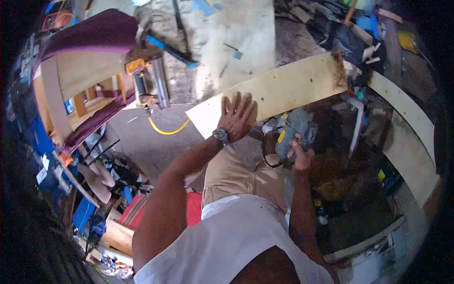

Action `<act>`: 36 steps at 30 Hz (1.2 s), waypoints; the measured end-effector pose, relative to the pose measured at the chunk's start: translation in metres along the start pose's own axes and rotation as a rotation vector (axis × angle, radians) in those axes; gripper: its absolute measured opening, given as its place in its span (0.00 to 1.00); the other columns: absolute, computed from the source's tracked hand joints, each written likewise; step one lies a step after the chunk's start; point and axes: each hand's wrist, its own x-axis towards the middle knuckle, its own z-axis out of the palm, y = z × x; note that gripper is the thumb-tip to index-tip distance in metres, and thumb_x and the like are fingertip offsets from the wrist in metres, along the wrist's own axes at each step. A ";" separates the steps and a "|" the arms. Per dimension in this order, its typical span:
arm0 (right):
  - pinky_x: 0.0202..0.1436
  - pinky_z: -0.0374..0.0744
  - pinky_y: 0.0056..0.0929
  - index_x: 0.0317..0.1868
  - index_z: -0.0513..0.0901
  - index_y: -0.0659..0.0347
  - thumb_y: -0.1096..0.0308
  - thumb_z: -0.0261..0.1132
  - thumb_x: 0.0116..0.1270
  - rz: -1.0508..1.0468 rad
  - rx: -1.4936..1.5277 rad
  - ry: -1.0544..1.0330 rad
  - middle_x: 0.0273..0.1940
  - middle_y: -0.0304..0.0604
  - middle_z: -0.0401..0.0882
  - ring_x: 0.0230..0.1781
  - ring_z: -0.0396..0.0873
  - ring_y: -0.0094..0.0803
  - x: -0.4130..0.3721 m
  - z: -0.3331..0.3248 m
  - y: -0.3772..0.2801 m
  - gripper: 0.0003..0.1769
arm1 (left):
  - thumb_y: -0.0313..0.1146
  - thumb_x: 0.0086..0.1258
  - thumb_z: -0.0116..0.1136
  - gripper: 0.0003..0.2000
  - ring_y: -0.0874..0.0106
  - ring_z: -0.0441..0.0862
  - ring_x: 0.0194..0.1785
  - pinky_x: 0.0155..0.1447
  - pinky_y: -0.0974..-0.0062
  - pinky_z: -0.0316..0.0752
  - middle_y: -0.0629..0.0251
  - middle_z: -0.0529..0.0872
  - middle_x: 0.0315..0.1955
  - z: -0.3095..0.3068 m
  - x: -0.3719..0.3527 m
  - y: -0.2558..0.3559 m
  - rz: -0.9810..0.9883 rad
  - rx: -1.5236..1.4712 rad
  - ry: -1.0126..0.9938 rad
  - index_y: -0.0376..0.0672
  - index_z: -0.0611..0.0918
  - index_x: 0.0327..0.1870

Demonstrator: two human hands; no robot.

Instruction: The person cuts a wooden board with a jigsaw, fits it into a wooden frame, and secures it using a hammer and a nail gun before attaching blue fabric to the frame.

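Left hand (238,118) lies spread on the board (291,92); right (302,157) grips the tool (303,127) by its edge — likely working the board, which calls for steady pressure.

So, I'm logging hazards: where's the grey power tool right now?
In the head view, the grey power tool is right of centre, held in the right hand, appearing just below the pale board that the left hand rests on.

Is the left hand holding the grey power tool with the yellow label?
No, the left hand lies palm-down on the long, pale wooden board, while the right hand grips the grey power tool.
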 end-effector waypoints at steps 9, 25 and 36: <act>0.27 0.74 0.29 0.52 0.82 0.67 0.70 0.67 0.61 -0.085 -0.029 -0.006 0.36 0.42 0.83 0.22 0.75 0.26 0.014 -0.011 0.022 0.18 | 0.63 0.50 0.67 0.53 0.49 0.41 0.80 0.74 0.31 0.33 0.61 0.47 0.79 -0.043 0.045 -0.078 0.316 0.080 -0.033 0.57 0.56 0.78; 0.35 0.77 0.31 0.49 0.83 0.65 0.64 0.70 0.60 -0.234 -0.213 -0.061 0.38 0.40 0.83 0.32 0.79 0.29 0.001 -0.026 0.025 0.19 | 0.58 0.59 0.63 0.42 0.50 0.54 0.77 0.77 0.47 0.47 0.52 0.60 0.73 -0.050 0.107 -0.099 0.208 0.035 0.386 0.51 0.64 0.73; 0.30 0.76 0.30 0.42 0.81 0.64 0.69 0.73 0.59 0.027 -0.391 0.004 0.36 0.41 0.81 0.30 0.78 0.27 -0.074 -0.015 0.001 0.13 | 0.57 0.68 0.50 0.33 0.51 0.65 0.68 0.73 0.49 0.53 0.53 0.69 0.65 -0.040 0.114 -0.071 -0.008 -0.016 0.543 0.46 0.69 0.69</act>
